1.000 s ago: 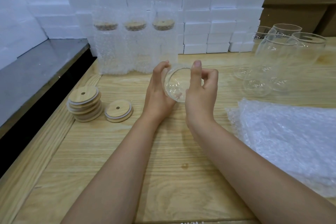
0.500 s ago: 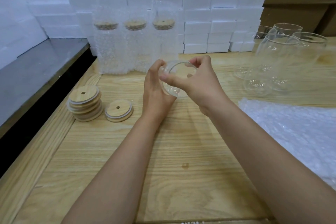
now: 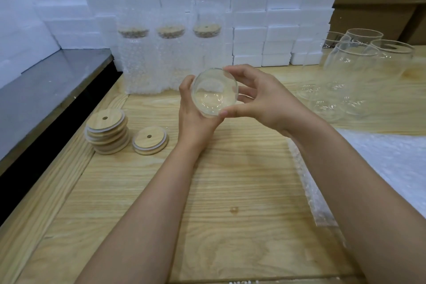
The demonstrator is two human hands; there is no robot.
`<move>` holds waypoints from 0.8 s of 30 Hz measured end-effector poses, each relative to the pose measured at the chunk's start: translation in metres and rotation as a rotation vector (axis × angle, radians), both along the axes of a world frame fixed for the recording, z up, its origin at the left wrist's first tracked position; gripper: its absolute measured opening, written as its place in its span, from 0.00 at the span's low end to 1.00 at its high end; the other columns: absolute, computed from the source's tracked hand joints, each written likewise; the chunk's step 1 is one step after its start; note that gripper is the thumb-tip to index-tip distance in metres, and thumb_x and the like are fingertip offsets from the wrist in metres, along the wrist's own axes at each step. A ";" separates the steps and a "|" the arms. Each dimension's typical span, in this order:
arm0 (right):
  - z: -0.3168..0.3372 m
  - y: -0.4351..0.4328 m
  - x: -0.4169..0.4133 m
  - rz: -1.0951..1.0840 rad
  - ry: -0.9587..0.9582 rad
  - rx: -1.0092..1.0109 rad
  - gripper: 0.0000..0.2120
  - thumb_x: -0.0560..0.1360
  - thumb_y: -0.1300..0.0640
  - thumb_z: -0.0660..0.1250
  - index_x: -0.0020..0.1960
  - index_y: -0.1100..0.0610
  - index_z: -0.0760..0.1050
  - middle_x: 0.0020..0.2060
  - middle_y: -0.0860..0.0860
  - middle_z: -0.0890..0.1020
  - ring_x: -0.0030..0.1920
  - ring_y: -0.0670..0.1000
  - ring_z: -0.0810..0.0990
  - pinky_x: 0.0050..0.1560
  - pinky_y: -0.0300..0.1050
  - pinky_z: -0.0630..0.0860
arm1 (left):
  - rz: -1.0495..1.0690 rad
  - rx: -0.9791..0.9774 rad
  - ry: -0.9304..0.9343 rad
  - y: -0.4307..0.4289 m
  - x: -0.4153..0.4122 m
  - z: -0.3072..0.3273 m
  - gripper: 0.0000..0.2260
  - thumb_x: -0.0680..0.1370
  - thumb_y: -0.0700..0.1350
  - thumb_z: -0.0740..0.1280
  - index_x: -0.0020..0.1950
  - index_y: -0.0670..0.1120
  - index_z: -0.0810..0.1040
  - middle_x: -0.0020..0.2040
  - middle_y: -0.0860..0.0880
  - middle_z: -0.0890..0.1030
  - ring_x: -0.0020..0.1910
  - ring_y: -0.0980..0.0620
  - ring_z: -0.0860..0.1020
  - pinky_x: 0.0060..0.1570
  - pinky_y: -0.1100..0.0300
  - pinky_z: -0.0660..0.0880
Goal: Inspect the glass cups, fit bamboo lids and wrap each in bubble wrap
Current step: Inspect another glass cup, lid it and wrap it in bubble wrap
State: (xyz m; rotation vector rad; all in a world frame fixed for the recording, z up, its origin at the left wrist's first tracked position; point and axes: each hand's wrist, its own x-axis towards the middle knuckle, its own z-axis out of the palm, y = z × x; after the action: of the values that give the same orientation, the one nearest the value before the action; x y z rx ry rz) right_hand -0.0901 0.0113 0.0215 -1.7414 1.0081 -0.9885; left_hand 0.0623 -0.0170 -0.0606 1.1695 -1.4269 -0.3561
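On my feed the clear glass cup [image 3: 214, 91] is held up over the pale wooden table [image 3: 230, 191], tipped so one round end faces the head camera (mouth or base, I cannot tell). I read that as the inspection step, sighting through the glass for flaws. The left hand [image 3: 196, 120] cradles it from behind, fingers curled round the wall to carry the weight. The right hand [image 3: 265, 101] pinches the near edge, thumb below and fingertips above, which I judge well placed for turning it. No lid is fitted.

The stack of round bamboo lids [image 3: 107, 131] and a single round bamboo lid [image 3: 150, 140] just beside it lie to the left, within easy reach. The sheet of clear bubble wrap [image 3: 380, 157] lies on the right. At the back three bubble-wrapped cups [image 3: 170, 57] stand against white foam blocks [image 3: 253, 18]; the bare glass cups [image 3: 359, 69] wait far right.
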 end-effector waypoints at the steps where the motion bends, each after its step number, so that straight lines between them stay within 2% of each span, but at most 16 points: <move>1: 0.001 -0.001 -0.003 0.013 -0.005 0.013 0.36 0.62 0.64 0.80 0.67 0.49 0.72 0.66 0.44 0.75 0.66 0.49 0.74 0.68 0.47 0.71 | -0.009 0.004 0.011 0.000 0.000 0.000 0.39 0.63 0.51 0.76 0.68 0.49 0.59 0.54 0.70 0.69 0.51 0.78 0.69 0.45 0.76 0.68; 4: 0.002 -0.002 -0.009 0.049 -0.015 0.036 0.34 0.64 0.59 0.78 0.67 0.45 0.72 0.66 0.43 0.75 0.66 0.47 0.74 0.69 0.46 0.70 | -0.032 0.000 0.014 0.000 0.000 -0.001 0.38 0.64 0.50 0.75 0.67 0.46 0.60 0.52 0.73 0.70 0.50 0.81 0.68 0.46 0.74 0.69; 7: 0.004 -0.002 -0.011 0.033 -0.045 0.055 0.26 0.64 0.52 0.74 0.61 0.41 0.75 0.57 0.39 0.81 0.60 0.39 0.77 0.71 0.48 0.66 | -0.043 -0.018 -0.037 -0.001 0.000 -0.001 0.38 0.63 0.47 0.75 0.68 0.41 0.62 0.52 0.84 0.63 0.49 0.82 0.67 0.43 0.79 0.67; 9: 0.004 -0.002 -0.010 0.007 -0.102 0.068 0.19 0.68 0.53 0.72 0.59 0.44 0.77 0.53 0.42 0.83 0.59 0.42 0.79 0.70 0.50 0.68 | -0.041 -0.041 -0.072 -0.001 0.001 -0.001 0.38 0.64 0.44 0.77 0.68 0.39 0.62 0.52 0.86 0.60 0.49 0.81 0.67 0.42 0.81 0.65; 11: 0.004 -0.001 -0.006 -0.029 -0.149 0.078 0.14 0.73 0.56 0.70 0.57 0.47 0.78 0.57 0.45 0.82 0.60 0.46 0.79 0.66 0.53 0.72 | -0.027 -0.054 -0.092 -0.002 0.001 -0.002 0.37 0.65 0.40 0.79 0.68 0.38 0.62 0.52 0.86 0.59 0.49 0.80 0.68 0.41 0.81 0.65; 14: 0.003 0.001 -0.002 -0.072 -0.183 0.099 0.06 0.74 0.53 0.69 0.51 0.46 0.80 0.56 0.43 0.82 0.57 0.43 0.78 0.61 0.55 0.76 | 0.013 -0.074 -0.105 -0.003 0.000 -0.002 0.37 0.65 0.39 0.79 0.68 0.38 0.62 0.53 0.85 0.59 0.48 0.73 0.70 0.41 0.80 0.66; 18: 0.001 0.003 0.006 -0.172 -0.268 0.129 0.03 0.74 0.49 0.70 0.44 0.48 0.80 0.53 0.40 0.82 0.55 0.44 0.78 0.58 0.57 0.77 | 0.048 -0.081 -0.101 -0.003 -0.003 -0.002 0.38 0.64 0.41 0.78 0.67 0.40 0.61 0.54 0.73 0.65 0.48 0.65 0.68 0.42 0.80 0.64; 20: 0.000 0.004 0.011 -0.237 -0.326 0.133 0.06 0.73 0.48 0.72 0.39 0.48 0.78 0.52 0.41 0.82 0.55 0.45 0.78 0.57 0.58 0.78 | 0.029 -0.088 -0.126 -0.001 -0.004 -0.001 0.38 0.65 0.45 0.78 0.67 0.46 0.58 0.54 0.67 0.67 0.48 0.61 0.71 0.43 0.79 0.64; 22: -0.002 0.005 0.018 -0.305 -0.352 0.115 0.09 0.71 0.47 0.73 0.40 0.50 0.76 0.51 0.43 0.81 0.52 0.44 0.78 0.58 0.57 0.77 | -0.008 -0.077 -0.150 0.002 -0.006 0.001 0.35 0.65 0.53 0.75 0.63 0.53 0.57 0.57 0.59 0.71 0.51 0.53 0.74 0.46 0.72 0.68; 24: -0.005 0.006 0.025 -0.380 -0.335 0.102 0.16 0.68 0.45 0.75 0.47 0.52 0.74 0.51 0.44 0.78 0.54 0.44 0.77 0.60 0.55 0.76 | -0.031 -0.065 -0.172 0.004 -0.006 0.000 0.34 0.65 0.58 0.72 0.63 0.54 0.57 0.62 0.50 0.73 0.56 0.46 0.75 0.49 0.58 0.71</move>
State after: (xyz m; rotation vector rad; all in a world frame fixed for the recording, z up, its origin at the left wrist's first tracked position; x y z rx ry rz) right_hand -0.0650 0.0169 0.0160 -1.2681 1.1655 -1.3885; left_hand 0.0563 -0.0130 -0.0605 1.1478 -1.5961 -0.2330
